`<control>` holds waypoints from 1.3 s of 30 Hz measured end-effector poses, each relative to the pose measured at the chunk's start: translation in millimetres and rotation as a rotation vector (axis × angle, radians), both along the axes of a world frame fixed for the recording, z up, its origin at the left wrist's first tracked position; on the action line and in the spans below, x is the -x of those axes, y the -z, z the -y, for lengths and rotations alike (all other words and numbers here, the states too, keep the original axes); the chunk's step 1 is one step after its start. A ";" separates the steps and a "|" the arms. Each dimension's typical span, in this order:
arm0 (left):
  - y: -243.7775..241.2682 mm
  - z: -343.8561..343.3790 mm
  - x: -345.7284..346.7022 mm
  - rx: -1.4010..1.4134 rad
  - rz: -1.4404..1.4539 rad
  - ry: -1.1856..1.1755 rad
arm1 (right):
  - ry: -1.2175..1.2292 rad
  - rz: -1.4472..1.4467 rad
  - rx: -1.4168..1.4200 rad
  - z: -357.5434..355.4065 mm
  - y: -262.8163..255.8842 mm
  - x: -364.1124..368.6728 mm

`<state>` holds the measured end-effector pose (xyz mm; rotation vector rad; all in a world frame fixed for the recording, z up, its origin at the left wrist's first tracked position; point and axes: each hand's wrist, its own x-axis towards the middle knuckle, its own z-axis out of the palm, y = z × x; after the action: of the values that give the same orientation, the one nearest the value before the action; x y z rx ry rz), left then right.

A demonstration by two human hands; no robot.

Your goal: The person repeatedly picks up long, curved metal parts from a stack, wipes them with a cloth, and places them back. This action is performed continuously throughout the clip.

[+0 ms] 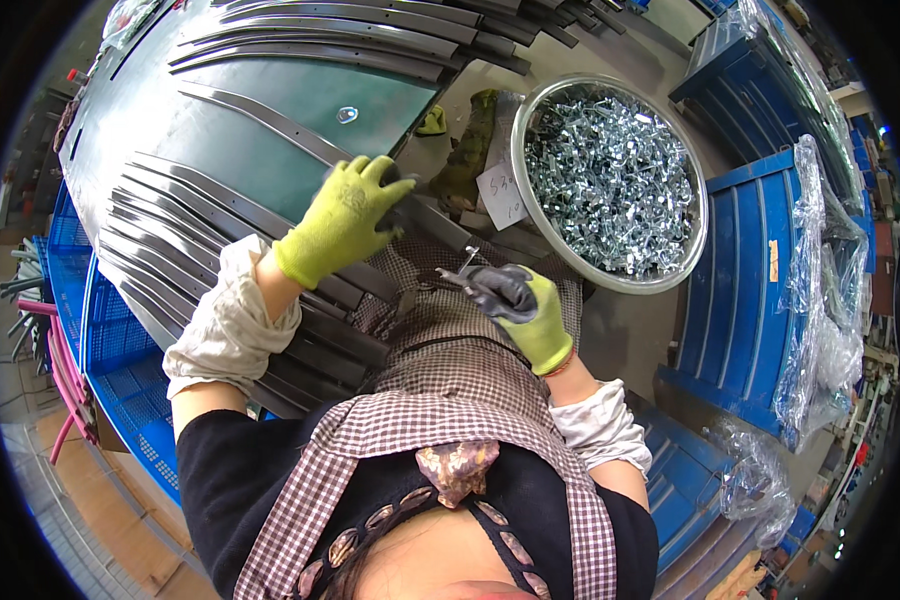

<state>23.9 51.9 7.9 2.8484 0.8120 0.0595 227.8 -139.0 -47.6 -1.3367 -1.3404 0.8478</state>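
Note:
My left hand [347, 210], in a yellow-green glove with dark fingertips, is over a dark, long metal strip [270, 124] at the table's edge. Its fingers are spread; whether they touch the strip cannot be told. My right hand [521, 304], in a like glove, is closed around small metal pieces [454, 276], one of them a shiny clip-like part [470, 257] pointing up. To its upper right stands a large round metal basin [701, 217] full of small shiny metal clips [607, 180]. The strip's near end lies beyond my left hand, towards my lap.
Rows of dark metal strips [187, 217] lie on the green-topped table [375, 90], with more at its far side. A small shiny piece [347, 115] lies between them. Blue metal bins [750, 285] with plastic film stand right; blue plastic crates [131, 397] stand left. A handwritten paper [501, 196] is beside the basin.

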 end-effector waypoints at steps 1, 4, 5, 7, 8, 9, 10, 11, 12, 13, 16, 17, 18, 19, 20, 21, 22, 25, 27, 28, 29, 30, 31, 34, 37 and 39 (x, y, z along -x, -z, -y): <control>-5.0 11.6 -0.6 0.070 0.088 0.046 | -0.002 0.040 -0.083 -1.7 -0.5 6.0; -8.6 40.9 0.7 0.540 0.075 0.113 | 0.004 0.319 -0.172 4.2 -2.4 13.6; -7.5 49.7 -0.4 0.684 0.041 0.129 | -0.010 0.384 -0.205 6.3 0.6 15.3; 6.8 63.3 3.1 0.391 0.192 0.199 | -0.017 0.325 -0.175 10.5 4.6 17.8; 9.7 65.4 4.2 0.351 0.174 0.201 | 0.000 0.248 -0.168 9.9 6.1 19.6; 8.5 66.1 2.5 0.309 0.157 0.207 | 0.020 0.172 -0.164 9.6 8.0 20.6; 6.0 65.7 1.5 0.202 0.140 0.269 | 0.017 -0.082 0.095 11.3 10.1 21.9; 2.5 64.7 0.6 0.094 0.124 0.330 | -0.013 -0.315 0.188 11.0 10.0 21.1; 0.5 64.1 0.4 -0.013 0.109 0.385 | -0.049 -0.546 0.282 8.9 6.6 18.9; 5.0 63.2 0.6 -0.081 0.110 0.442 | -0.085 -0.777 0.375 7.9 4.6 16.9; 21.0 61.3 -0.7 -0.215 0.123 0.586 | -0.122 -0.317 0.432 4.8 2.4 14.6; 20.9 60.3 -1.7 -0.218 0.114 0.593 | -0.123 -0.155 0.428 1.9 -1.0 14.6; 19.0 59.5 -2.6 -0.221 0.105 0.600 | -0.104 -0.388 0.454 0.4 -2.5 14.7; 17.5 58.1 -3.3 -0.223 0.096 0.606 | -0.089 -0.285 0.387 -0.3 1.1 13.6; 17.3 52.9 -5.0 -0.208 0.102 0.616 | -0.074 -0.181 0.319 -0.4 8.0 11.4; 18.3 44.7 -7.5 -0.190 0.110 0.623 | -0.061 -0.077 0.254 -0.4 12.7 8.8; 21.2 33.5 -9.5 -0.231 0.125 0.609 | -0.003 -0.026 0.234 -0.1 14.8 5.7; 12.5 -1.1 -10.4 -0.109 0.106 0.388 | 0.118 0.060 0.168 -4.5 20.7 -0.9; 25.4 -18.7 -6.2 -0.015 0.052 0.303 | 0.116 0.018 0.116 -13.0 27.6 -3.4; 33.5 -24.0 -4.2 0.040 0.058 0.317 | 0.094 0.019 0.072 -15.2 30.0 -5.8; 39.0 -26.2 -2.5 0.043 0.024 0.335 | 0.079 0.062 0.071 -18.0 31.0 -6.5; 36.6 -26.0 -4.7 0.048 -0.011 0.356 | 0.067 0.104 0.071 -20.2 32.3 -6.3; 35.8 -25.3 -6.6 0.052 -0.045 0.377 | 0.054 0.146 0.070 -22.5 33.9 -6.6; 42.6 -23.0 -7.3 0.116 0.003 0.378 | -0.050 -0.018 0.115 -31.2 48.1 -18.5; 42.8 -20.8 -7.8 0.113 0.053 0.376 | -0.068 -0.099 0.106 -42.0 58.7 -25.0; 41.7 -21.6 -7.4 0.128 0.069 0.352 | -0.049 -0.146 0.087 -48.5 70.5 -25.0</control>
<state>31.3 73.4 -33.8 2.8026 0.2815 0.0551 252.8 -90.5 -118.0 -1.2868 -1.2382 1.0282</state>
